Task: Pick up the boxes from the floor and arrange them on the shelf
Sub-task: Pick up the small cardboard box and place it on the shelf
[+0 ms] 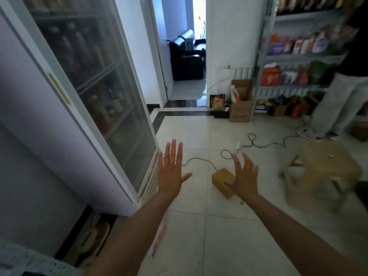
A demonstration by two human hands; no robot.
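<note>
Stretching both bare arms forward over the tiled floor (199, 226). Holding the left hand (171, 172) flat with straight, fanned fingers, gripping nothing, just beside the lower front corner of the glass-door cooler (89, 86) standing along the floor's left edge. Holding the right hand (245, 180) wide too, with splayed, slightly bent fingers, overlapping the right end of a small brown box (222, 179); not possible to tell whether touching it or hovering above. Finding that box lying on the floor toward its middle, between the two hands, well apart from the shelf (298, 56). Noting a thin black cable (199, 159) trailing across the tiles just behind the box. Noting the shelf standing at the floor's far right corner, carrying coloured packets, with another person (342, 100) standing in front of it. Noting open cardboard cartons (240, 110) sitting against the floor's far edge beside the shelf, and a blurred wooden stool (326, 168) standing near the right edge.
</note>
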